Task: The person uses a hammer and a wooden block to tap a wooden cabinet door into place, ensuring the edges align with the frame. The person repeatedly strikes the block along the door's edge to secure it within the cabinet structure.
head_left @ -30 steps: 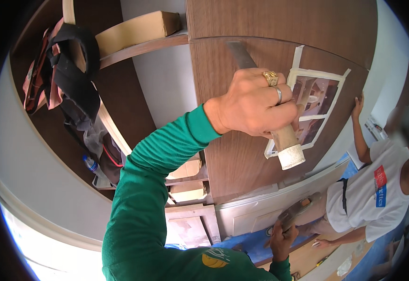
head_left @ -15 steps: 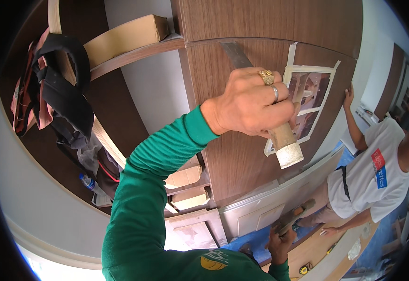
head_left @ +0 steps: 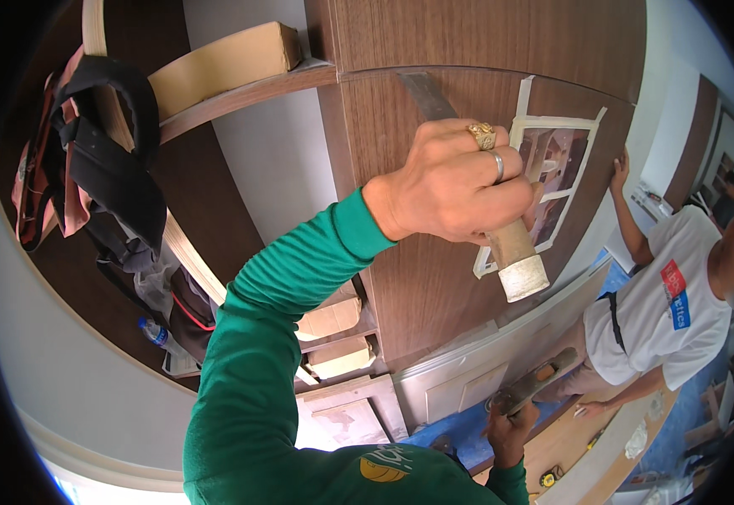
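My left hand (head_left: 468, 185), in a green sleeve and wearing two rings, is closed around a chisel (head_left: 511, 252). Its handle ends in a pale, worn cap, and its flat grey blade reaches up to the seam between two brown wood-grain panels (head_left: 484, 38). Lower down, my right hand (head_left: 511, 429) is closed on what looks like a hammer (head_left: 535, 383), its dark head below and apart from the chisel's cap. My fingers hide the middle of the chisel, and most of the hammer's handle is covered.
A taped picture (head_left: 556, 160) is on the lower panel. Open shelves on the left hold a cardboard box (head_left: 224, 71) and hanging black straps (head_left: 114, 160). At the right stands a person in a white shirt (head_left: 657, 295), one hand on the panel's edge. A tape measure (head_left: 550, 476) lies on a board.
My right hand has lifted slightly with the hammer, bringing its head a little closer to the chisel's cap. My left hand keeps its grip, and the view has shifted slightly.
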Action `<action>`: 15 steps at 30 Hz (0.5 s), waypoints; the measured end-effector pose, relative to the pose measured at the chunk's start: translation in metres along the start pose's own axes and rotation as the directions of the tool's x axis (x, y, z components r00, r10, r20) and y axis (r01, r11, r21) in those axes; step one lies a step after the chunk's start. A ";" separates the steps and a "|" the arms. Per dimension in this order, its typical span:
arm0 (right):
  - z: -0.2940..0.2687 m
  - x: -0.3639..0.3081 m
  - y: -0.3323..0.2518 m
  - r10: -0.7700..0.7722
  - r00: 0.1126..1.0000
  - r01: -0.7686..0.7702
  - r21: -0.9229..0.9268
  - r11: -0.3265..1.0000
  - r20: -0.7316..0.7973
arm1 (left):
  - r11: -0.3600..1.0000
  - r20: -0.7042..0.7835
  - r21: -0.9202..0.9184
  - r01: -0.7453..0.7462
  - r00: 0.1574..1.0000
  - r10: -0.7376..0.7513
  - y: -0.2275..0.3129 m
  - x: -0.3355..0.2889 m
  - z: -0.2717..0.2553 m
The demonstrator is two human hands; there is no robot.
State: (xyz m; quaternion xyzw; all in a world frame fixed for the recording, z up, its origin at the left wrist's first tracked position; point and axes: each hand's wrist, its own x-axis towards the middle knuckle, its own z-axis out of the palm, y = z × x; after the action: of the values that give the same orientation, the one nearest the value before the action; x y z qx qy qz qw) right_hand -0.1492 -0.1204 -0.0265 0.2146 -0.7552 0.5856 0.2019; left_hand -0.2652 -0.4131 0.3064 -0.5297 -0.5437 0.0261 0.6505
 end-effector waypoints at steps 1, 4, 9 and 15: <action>-0.001 0.004 -0.003 -0.055 0.998 0.055 -0.013 0.998 0.011 | 1.000 -0.003 0.019 0.000 1.000 0.000 0.000 0.000 0.000; -0.003 0.013 -0.007 -0.137 0.991 0.137 -0.078 0.988 0.007 | 0.999 0.038 0.005 0.050 0.998 -0.050 0.003 0.008 -0.002; 0.023 0.036 -0.038 0.142 0.986 -0.093 0.401 0.912 -0.093 | 0.997 -0.035 0.031 0.071 0.997 -0.070 0.002 0.013 0.002; 0.050 0.084 -0.036 0.281 0.951 -0.273 0.778 0.566 0.130 | 0.995 -0.071 0.031 0.091 0.994 -0.089 0.000 0.014 0.007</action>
State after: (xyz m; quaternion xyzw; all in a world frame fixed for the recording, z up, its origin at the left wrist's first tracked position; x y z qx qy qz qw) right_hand -0.2008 -0.1840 0.0372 0.1578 -0.4439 0.8821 -0.0040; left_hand -0.2645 -0.4004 0.3144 -0.4941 -0.5434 -0.0125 0.6785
